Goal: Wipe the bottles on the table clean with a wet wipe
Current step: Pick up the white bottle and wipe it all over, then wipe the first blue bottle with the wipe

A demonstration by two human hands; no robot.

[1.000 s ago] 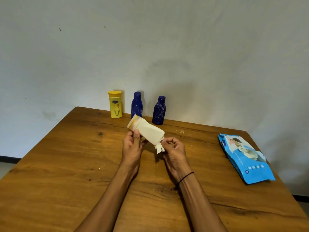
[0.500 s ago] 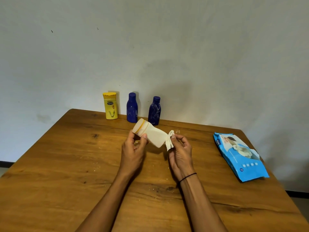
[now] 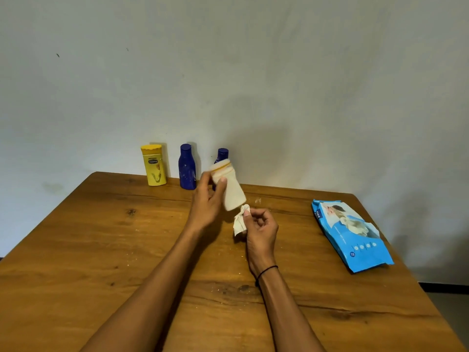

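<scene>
My left hand [image 3: 206, 201] grips a cream-white bottle [image 3: 232, 190] near its yellow-ringed top and holds it almost upright above the table, leaning slightly. Just below the bottle's base my right hand [image 3: 260, 228] pinches a crumpled white wet wipe [image 3: 240, 220], which hangs apart from the bottle. At the table's far edge stand a yellow bottle [image 3: 153, 165], a dark blue bottle [image 3: 187, 166], and a second dark blue bottle [image 3: 222, 154] mostly hidden behind the held one.
A blue pack of wet wipes [image 3: 351, 235] lies on the right side of the wooden table [image 3: 101, 250]. A grey wall rises directly behind the far edge. Small crumbs dot the tabletop.
The white bottle has swung from lying sideways to nearly upright in my left hand. My right hand with the wipe has come off its base and dropped slightly.
</scene>
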